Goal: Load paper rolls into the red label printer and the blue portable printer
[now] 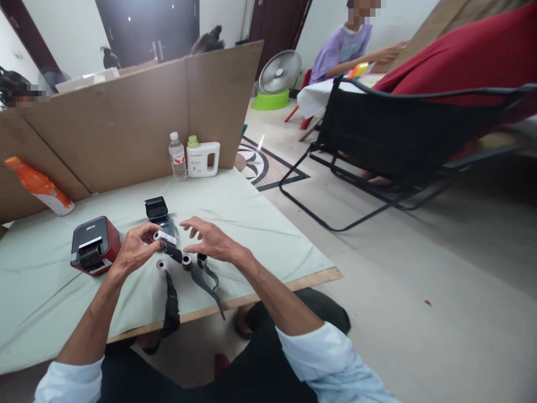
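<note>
My left hand (137, 246) pinches a small white paper roll (165, 237) with a dark strip trailing from it. Just right of the roll, my right hand (212, 239) hovers with its fingers apart, holding nothing. Behind the held roll lies a small dark portable printer (157, 211) with its lid raised. Nearer me stands another paper roll (161, 265), its black strip (171, 305) hanging over the table edge. A third small roll (187, 261) and a dark roll (202, 259) with loose grey strips sit below my right hand.
A red and black label printer (95, 246) stands left of my left hand. An orange bottle (39, 187), a water bottle (177, 157) and a white jug (203, 158) line the cardboard screen (138, 117). Right of the table are a black folding chair (377, 129), a fan (280, 73) and a seated person (342, 50).
</note>
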`<state>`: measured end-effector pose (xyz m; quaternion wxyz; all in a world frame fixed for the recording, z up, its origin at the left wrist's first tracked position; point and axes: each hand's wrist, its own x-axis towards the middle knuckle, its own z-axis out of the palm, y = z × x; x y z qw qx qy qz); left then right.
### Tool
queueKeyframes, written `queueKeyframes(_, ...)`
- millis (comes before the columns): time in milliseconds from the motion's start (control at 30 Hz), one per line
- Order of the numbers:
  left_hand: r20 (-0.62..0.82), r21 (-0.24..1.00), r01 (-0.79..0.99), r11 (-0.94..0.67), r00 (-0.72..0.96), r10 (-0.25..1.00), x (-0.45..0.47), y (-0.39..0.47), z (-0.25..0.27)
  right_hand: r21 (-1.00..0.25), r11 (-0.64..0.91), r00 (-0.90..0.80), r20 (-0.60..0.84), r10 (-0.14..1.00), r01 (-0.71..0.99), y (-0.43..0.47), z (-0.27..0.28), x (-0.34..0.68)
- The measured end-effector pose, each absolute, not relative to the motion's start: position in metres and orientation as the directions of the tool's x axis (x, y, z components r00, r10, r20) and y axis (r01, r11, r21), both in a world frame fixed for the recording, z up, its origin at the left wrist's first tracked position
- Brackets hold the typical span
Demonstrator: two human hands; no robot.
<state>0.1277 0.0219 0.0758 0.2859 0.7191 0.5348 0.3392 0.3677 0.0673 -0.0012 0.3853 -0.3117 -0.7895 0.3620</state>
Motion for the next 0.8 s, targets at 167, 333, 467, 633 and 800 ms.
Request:
queueKeyframes(167, 0.207, 0.825, 0.497, -0.267, 0.173, 0.963, 0.136, 0.053, 0.073, -0.652, 0.721, -0.465, 0.577, 0.672, 0.233, 0.071, 0.008, 0.337)
queueKeyframes(333, 0.269, 0.803, 0.501, -0.323, 0.178, 0.947, 0.132, 0.078, 0.069, -0.64, 0.727, -0.368, 0.632, 0.682, 0.249, 0.095, 0.007, 0.324)
queueKeyframes(467, 0.302, 0.686, 0.644, -0.339, 0.171, 0.938, 0.117, 0.09, 0.057, -0.632, 0.728, -0.421, 0.603, 0.678, 0.266, 0.109, -0.003, 0.315)
queueKeyframes(633, 0.311, 0.551, 0.768, -0.328, 0.175, 0.934, 0.096, 0.099, 0.032, -0.577, 0.739, -0.505, 0.549, 0.666, 0.348, 0.119, -0.011, 0.303)
queueKeyframes(800, 0.301, 0.494, 0.83, -0.259, 0.116, 0.946, 0.081, 0.107, 0.011, -0.518, 0.752, -0.554, 0.514, 0.655, 0.408, 0.124, -0.012, 0.294)
